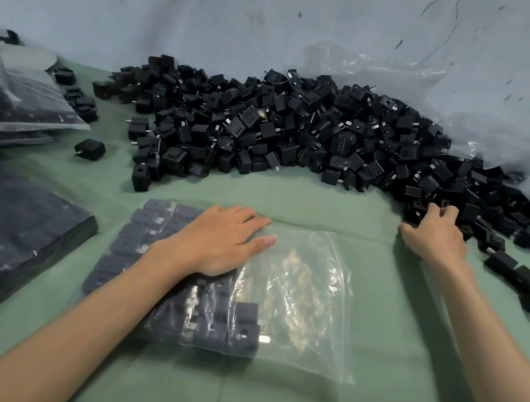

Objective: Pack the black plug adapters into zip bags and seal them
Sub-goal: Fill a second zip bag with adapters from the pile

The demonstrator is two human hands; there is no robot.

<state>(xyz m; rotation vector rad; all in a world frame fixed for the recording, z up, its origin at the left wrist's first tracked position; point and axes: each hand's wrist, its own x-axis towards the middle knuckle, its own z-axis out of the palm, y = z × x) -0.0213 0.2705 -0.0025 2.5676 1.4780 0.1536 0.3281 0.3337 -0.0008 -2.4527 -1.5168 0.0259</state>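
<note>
A clear zip bag (298, 293) lies flat on the green cloth in front of me, its left half filled with rows of black plug adapters (226, 327). My left hand (221, 242) rests flat on the bag, fingers straight and pointing right. A big heap of loose black plug adapters (286, 129) stretches along the back wall. My right hand (434, 233) reaches into the heap's right end, fingers curled among the adapters there; whether it holds one is hidden.
Filled bags (0, 233) are stacked at the left, with more bags (24, 101) behind them. Crumpled clear plastic (517, 139) lies over the heap's right side. Stray adapters (523, 278) sit near my right forearm. The green cloth (324, 202) covers the table.
</note>
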